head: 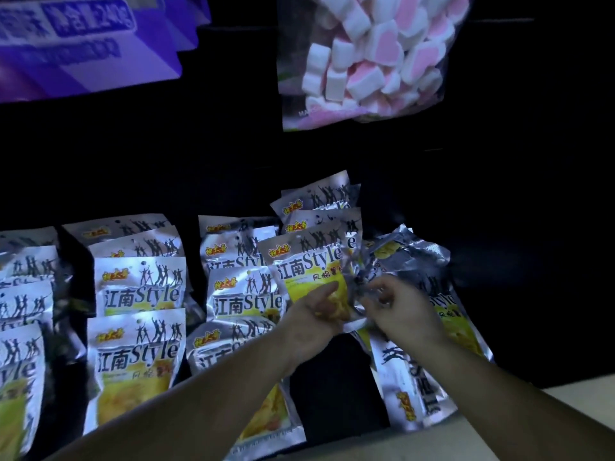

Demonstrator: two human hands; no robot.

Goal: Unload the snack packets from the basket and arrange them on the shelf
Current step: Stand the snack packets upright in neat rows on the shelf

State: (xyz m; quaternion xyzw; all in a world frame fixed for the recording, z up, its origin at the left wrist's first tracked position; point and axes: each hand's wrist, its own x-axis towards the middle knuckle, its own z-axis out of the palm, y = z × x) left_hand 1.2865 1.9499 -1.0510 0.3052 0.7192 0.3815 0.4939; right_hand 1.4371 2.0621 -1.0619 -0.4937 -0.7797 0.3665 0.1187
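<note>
1. The left hand lies just right of the middle of the view, palm turned partly up. Its fingers are loosely curled and the thumb is stretched toward 1 o'clock, pressing on the yellow lower part of a silver snack packet. The hand grips this packet at its bottom edge.

2. The right hand is just beside the left one, at 3 o'clock from it. Its fingers are bent and pinched together on the crinkled foil of a second packet, which is crumpled and tilted. Both hands are closed on packets; neither is spread open.

3. The two held packets touch each other in the gap between the hands.

4. The shelf is dark. On it lie rows of the same silver packets, overlapping like roof tiles. One row is at 9 o'clock from the hands, another row is just left of the left hand, and more are at the far left edge.

5. A further packet lies at 5 o'clock from the right hand, turned sideways.

6. Behind the held packet, at 12 o'clock, several packets stand stacked and overlapped.

7. A clear bag of pink and white marshmallows hangs at 12 o'clock, high above.

8. A purple package is at 10 o'clock, blurred.

9. The basket cannot be made out.
</note>
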